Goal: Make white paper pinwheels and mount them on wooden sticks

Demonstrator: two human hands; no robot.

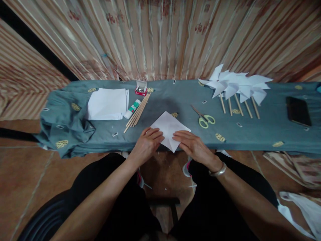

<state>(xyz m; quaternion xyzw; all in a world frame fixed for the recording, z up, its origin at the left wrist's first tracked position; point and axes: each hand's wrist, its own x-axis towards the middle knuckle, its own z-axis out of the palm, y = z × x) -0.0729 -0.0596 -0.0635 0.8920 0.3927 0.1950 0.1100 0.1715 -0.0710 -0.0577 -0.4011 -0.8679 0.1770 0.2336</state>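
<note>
A white square of paper [170, 126] lies as a diamond at the near edge of the bench, which is draped in a grey-blue cloth [250, 130]. My left hand [148, 142] rests on its left corner, fingers curled and pressing the sheet down. My right hand [191, 144] lies on the lower right side, fingers stretched flat across the paper. A silver bangle sits on my right wrist.
Green-handled scissors [204, 118] lie right of the paper. Wooden sticks [137, 113], a glue stick [132, 108], a small red box [141, 88] and a paper stack [107, 103] lie to the left. Finished paper pinwheels [237, 87] and a dark phone [298, 111] lie right. A curtain hangs behind.
</note>
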